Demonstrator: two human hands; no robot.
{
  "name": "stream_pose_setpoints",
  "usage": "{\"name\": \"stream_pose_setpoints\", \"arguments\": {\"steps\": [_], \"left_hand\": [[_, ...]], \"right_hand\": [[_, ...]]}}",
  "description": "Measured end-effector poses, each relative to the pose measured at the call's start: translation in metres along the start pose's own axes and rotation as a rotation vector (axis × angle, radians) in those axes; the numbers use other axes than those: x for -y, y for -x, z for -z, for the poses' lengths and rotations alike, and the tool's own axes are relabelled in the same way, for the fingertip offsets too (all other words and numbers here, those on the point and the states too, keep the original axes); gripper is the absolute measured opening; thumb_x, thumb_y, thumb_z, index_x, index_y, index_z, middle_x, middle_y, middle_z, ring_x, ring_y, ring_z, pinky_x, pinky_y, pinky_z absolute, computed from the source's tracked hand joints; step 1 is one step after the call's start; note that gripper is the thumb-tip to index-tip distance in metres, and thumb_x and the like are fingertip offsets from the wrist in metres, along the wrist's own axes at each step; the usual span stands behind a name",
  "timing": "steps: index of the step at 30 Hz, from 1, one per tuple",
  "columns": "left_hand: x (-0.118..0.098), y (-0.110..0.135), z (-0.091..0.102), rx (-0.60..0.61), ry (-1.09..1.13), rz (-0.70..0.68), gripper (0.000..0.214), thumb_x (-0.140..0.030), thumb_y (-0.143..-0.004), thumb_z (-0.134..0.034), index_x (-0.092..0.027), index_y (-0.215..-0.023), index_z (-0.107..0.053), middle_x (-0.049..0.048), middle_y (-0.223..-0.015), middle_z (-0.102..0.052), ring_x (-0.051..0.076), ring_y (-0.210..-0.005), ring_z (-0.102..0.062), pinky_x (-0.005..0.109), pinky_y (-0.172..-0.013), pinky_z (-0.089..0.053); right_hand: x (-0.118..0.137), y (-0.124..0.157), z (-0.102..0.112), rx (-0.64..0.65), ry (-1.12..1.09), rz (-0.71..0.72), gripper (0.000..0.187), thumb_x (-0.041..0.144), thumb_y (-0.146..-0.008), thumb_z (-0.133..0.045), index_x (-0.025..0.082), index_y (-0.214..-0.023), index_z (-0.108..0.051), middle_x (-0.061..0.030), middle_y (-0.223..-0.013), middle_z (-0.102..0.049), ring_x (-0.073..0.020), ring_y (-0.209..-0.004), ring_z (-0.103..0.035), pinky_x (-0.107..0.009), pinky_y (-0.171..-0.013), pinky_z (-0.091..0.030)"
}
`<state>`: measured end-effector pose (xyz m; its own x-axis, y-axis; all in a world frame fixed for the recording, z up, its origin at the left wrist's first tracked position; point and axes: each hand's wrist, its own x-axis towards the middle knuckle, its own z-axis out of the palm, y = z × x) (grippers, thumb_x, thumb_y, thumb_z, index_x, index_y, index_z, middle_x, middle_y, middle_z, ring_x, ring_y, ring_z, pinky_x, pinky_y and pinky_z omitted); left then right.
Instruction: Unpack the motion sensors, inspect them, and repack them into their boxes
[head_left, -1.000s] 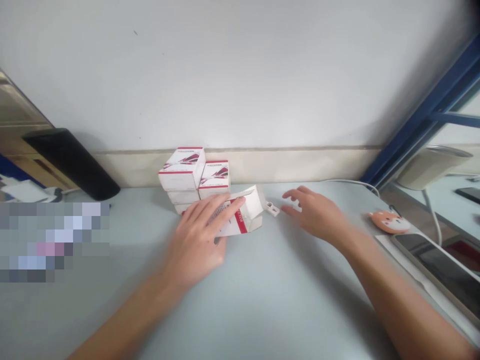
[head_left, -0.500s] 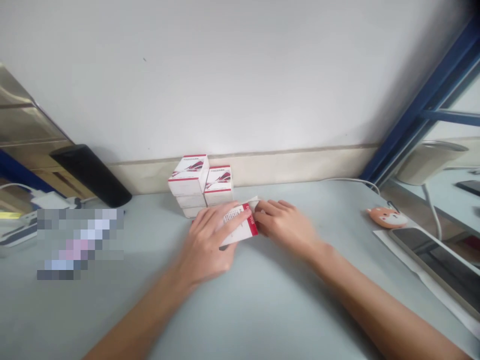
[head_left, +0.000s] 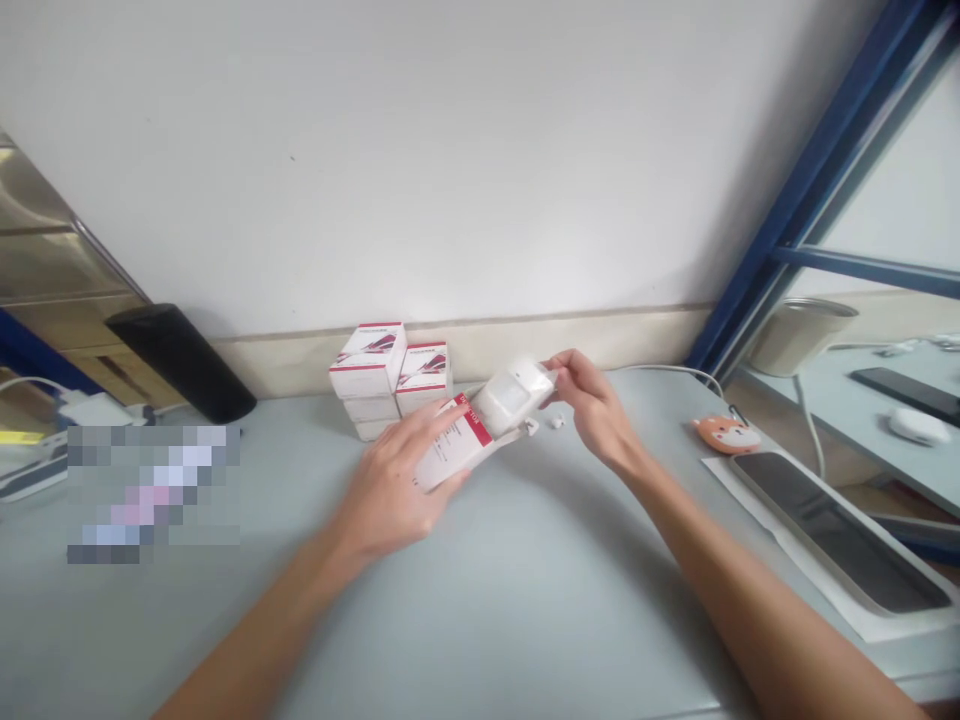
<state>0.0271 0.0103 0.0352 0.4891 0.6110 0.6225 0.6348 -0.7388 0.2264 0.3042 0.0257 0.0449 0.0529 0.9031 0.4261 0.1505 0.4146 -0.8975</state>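
- Stack of white cartons [head_left: 367,375]: the landmark, standing on the pale desk [head_left: 525,610] against the wall.
- Left hand [head_left: 394,470]: closed around the open white carton [head_left: 454,445], just right of the stack; the carton's long axis rises rightward.
- White plastic housing [head_left: 514,395]: smooth and rounded, at the carton's upper end, pointing right along that axis.
- Right hand [head_left: 592,405]: gripping the housing's right end with its fingertips, farther right of the stack.
- Small white part [head_left: 555,422]: on the desk, just below the right hand.

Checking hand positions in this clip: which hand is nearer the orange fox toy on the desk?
Right. The right hand, holding a white plastic piece, is left of the orange fox toy; the left hand, on a white box, is much farther left of it.
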Motion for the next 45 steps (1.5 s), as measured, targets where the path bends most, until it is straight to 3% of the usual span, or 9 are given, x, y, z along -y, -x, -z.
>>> {"name": "stream_pose_setpoints", "arguments": {"steps": [6, 13, 17, 23, 27, 32, 37, 41, 45], "left_hand": [[-0.003, 0.000, 0.002, -0.060, -0.023, -0.081, 0.058, -0.025, -0.091, -0.073, -0.031, -0.146, -0.054, 0.0099, -0.148, -0.061, 0.030, -0.130, -0.065, 0.046, -0.109, -0.055], [-0.014, -0.016, 0.009, -0.269, -0.196, -0.272, 0.068, -0.013, -0.084, -0.078, -0.034, -0.144, -0.056, 0.0142, -0.148, -0.047, 0.035, -0.136, -0.056, 0.052, -0.110, -0.054], [-0.028, -0.062, -0.006, -0.155, -0.262, -0.350, 0.049, -0.014, -0.091, -0.068, -0.032, -0.137, -0.064, 0.0151, -0.144, -0.052, 0.035, -0.132, -0.057, 0.054, -0.106, -0.054], [-0.029, -0.140, -0.076, 0.153, -0.155, -0.222, 0.045, -0.014, -0.094, -0.061, -0.024, -0.137, -0.067, 0.0159, -0.147, -0.056, 0.035, -0.138, -0.052, 0.056, -0.120, -0.039], [-0.017, -0.150, -0.101, 0.341, -0.065, -0.096, 0.057, -0.010, -0.087, -0.063, -0.026, -0.142, -0.063, 0.0137, -0.149, -0.058, 0.032, -0.139, -0.055, 0.052, -0.119, -0.042], [-0.031, -0.115, -0.081, 0.072, 0.409, 0.128, 0.047, -0.023, -0.094, -0.062, -0.026, -0.142, -0.061, 0.0114, -0.148, -0.060, 0.030, -0.140, -0.053, 0.052, -0.122, -0.039], [-0.042, -0.058, -0.051, 0.106, 1.272, 0.729, 0.063, -0.045, -0.096, -0.071, -0.025, -0.151, -0.047, 0.0134, -0.128, -0.072, 0.027, -0.108, -0.073, 0.046, -0.102, -0.055], [-0.025, -0.025, -0.035, 0.002, 1.532, 0.866, 0.042, -0.036, -0.094, -0.075, -0.019, -0.131, -0.066, 0.0137, -0.132, -0.070, 0.022, -0.100, -0.073, 0.036, -0.095, -0.057], [-0.016, -0.007, -0.032, 0.110, 1.686, 0.945, 0.043, -0.026, -0.093, -0.076, -0.019, -0.134, -0.066, 0.0123, -0.126, -0.074, 0.021, -0.097, -0.074, 0.036, -0.093, -0.058]], "right_hand": [[0.003, -0.003, -0.015, -0.204, -0.416, -0.260, 0.018, 0.038, -0.089, -0.064, 0.022, -0.086, -0.058, 0.0014, -0.076, -0.057, -0.0167, -0.069, -0.060, -0.033, -0.065, -0.059], [-0.006, -0.029, 0.043, -0.619, -0.601, -0.275, 0.011, 0.013, -0.076, -0.053, 0.021, -0.083, -0.056, -0.0023, -0.085, -0.070, -0.0164, -0.075, -0.070, -0.027, -0.064, -0.063], [-0.023, -0.037, 0.075, -0.915, -0.555, -0.271, 0.010, 0.013, -0.081, -0.050, 0.022, -0.085, -0.050, 0.0020, -0.078, -0.063, -0.0139, -0.066, -0.067, -0.030, -0.064, -0.065], [-0.033, -0.038, 0.090, -0.993, -0.559, -0.277, 0.011, 0.017, -0.082, -0.050, 0.025, -0.089, -0.047, 0.0034, -0.079, -0.060, -0.0130, -0.067, -0.066, -0.027, -0.061, -0.064], [-0.030, -0.038, 0.085, -0.942, -0.570, -0.283, 0.011, 0.017, -0.080, -0.052, 0.024, -0.085, -0.046, 0.0041, -0.076, -0.059, -0.0130, -0.065, -0.065, -0.026, -0.059, -0.063], [-0.026, -0.035, 0.060, -0.809, -0.597, -0.300, 0.009, 0.015, -0.078, -0.053, 0.022, -0.080, -0.049, 0.0026, -0.077, -0.063, -0.0139, -0.067, -0.067, -0.028, -0.063, -0.063], [-0.012, -0.013, 0.001, -0.384, -0.608, -0.309, 0.014, 0.030, -0.085, -0.067, 0.022, -0.088, -0.057, -0.0002, -0.088, -0.068, -0.0176, -0.078, -0.070, -0.031, -0.069, -0.062], [0.006, 0.010, -0.033, -0.038, -0.382, -0.224, 0.036, 0.057, -0.094, -0.064, 0.027, -0.114, -0.060, -0.0032, -0.108, -0.071, -0.0211, -0.092, -0.067, -0.036, -0.078, -0.059], [0.017, 0.022, -0.042, 0.144, -0.026, -0.144, 0.035, 0.055, -0.094, -0.067, 0.025, -0.112, -0.068, -0.0026, -0.100, -0.071, -0.0183, -0.082, -0.060, -0.034, -0.080, -0.053]]}}
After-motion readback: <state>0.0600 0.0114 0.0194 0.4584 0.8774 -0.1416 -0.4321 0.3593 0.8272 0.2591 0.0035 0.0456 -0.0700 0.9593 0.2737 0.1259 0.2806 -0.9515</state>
